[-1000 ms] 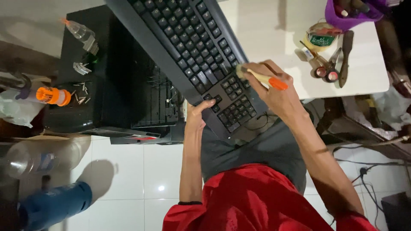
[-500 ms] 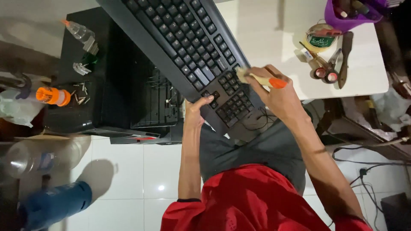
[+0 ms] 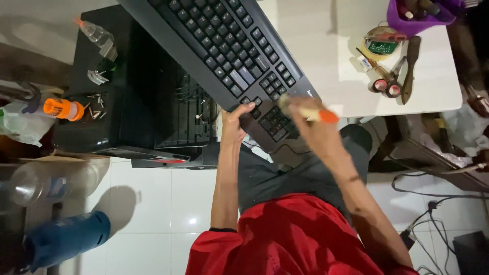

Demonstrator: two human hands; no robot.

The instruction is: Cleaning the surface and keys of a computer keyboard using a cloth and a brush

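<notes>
Left hand (image 3: 235,122): fingers curled over the near edge of the keyboard (image 3: 224,56), gripping it.
Right hand (image 3: 310,125): fingers closed around a brush (image 3: 305,112) with a pale handle and orange end, bristles on the keys.
Keyboard: black, long axis running from the near right, above the lap, up and away to the far left.
Desk (image 3: 326,56): white, under the keyboard's far part.
Scissors (image 3: 389,81): red-handled, on the desk's right side.
Tape roll (image 3: 382,46): round, green label, just beyond the scissors.
Basket (image 3: 417,18): purple, far right corner.

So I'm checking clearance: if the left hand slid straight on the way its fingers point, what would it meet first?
The black keyboard: the left hand already grips its near edge, fingertips on the keys.
</notes>
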